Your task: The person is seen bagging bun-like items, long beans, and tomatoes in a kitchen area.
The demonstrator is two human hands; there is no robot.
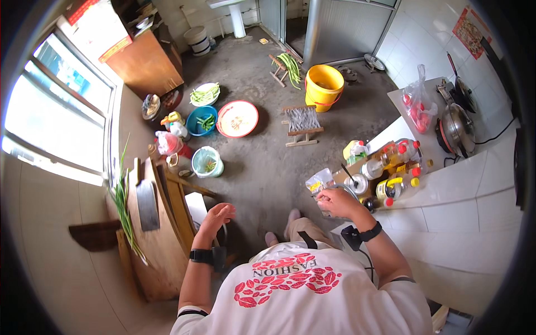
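My left hand (217, 217) hangs in the air with loosely bent fingers and no object visible in it. To its left a wooden cutting board (167, 259) carries a cleaver (148, 205) and long green onions (123, 205). My right hand (338, 203) is over the counter's near end, its fingers curled down; whether they grip anything is hidden. Beside those fingers lies a clear plastic bag (320, 180) with something yellow inside. Just past the hand a white jar (356, 184) has a dark-handled spoon in it, among several bottles (387, 189).
On the floor stand a yellow bucket (321, 86), a low folding stool (302, 121), a red-rimmed basin (237, 119), a blue basin (197, 121) with green peppers, a bowl of green beans (205, 94) and a lined bin (208, 162). A steel pot (457, 125) sits on the right counter.
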